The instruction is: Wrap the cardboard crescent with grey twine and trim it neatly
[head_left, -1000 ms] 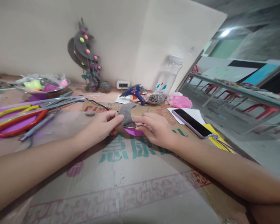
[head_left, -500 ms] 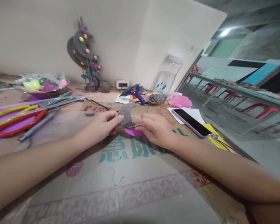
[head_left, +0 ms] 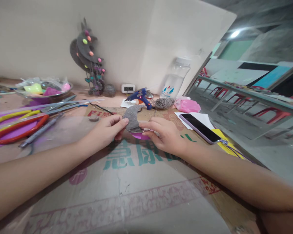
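A grey crescent shape (head_left: pixel 132 119), its surface covered in fine yarn-like lines, is held above the cardboard near the middle of the view. My left hand (head_left: pixel 114 127) pinches its left edge between thumb and fingers. At its lower right tip, my right hand (head_left: pixel 158 131) is closed, thumb against fingers, on the crescent's end. Part of a purple piece (head_left: pixel 140 136) shows just below the crescent, between the hands. Behind them lie a blue glue gun (head_left: pixel 142 96) with a small red light and a ball of grey yarn (head_left: pixel 164 103).
Scissors with red and yellow handles (head_left: pixel 21 138) lie left, near a bowl (head_left: pixel 61 94) of colourful pieces. A decorated dark moon (head_left: pixel 84 52) stands against the wall. Right are a phone (head_left: pixel 201 128), a bottle (head_left: pixel 174 81) and a pink bag (head_left: pixel 188 105). Cardboard (head_left: pixel 136 182) covers the near table.
The crescent has shifted and tilted slightly between the hands, and less of the purple piece shows beneath it. Both hands keep their hold.
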A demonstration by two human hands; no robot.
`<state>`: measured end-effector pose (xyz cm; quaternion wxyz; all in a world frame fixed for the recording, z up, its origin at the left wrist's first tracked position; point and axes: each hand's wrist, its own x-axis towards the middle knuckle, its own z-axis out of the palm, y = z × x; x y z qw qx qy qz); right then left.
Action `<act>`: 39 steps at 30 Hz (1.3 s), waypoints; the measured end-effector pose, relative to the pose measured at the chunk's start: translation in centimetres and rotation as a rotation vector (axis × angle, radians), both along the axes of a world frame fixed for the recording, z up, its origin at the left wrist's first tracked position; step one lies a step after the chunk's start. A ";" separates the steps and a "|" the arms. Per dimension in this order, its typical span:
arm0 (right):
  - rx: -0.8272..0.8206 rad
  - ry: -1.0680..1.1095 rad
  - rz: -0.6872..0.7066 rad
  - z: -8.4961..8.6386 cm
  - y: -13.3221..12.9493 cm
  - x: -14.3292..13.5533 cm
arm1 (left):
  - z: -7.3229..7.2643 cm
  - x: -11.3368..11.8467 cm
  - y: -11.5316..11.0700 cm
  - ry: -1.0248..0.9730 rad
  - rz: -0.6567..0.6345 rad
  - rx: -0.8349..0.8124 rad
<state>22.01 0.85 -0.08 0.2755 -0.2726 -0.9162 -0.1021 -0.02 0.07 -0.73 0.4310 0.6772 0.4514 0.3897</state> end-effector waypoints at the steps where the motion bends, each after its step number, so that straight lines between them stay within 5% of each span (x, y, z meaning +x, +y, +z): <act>1: 0.007 -0.013 -0.003 0.0 0.0 0.0 | 0.0 0.0 0.0 -0.008 -0.001 -0.002; 39: 0.039 -0.064 -0.058 0.0 -0.5 -0.3 | -0.2 0.0 0.2 -0.037 0.021 0.017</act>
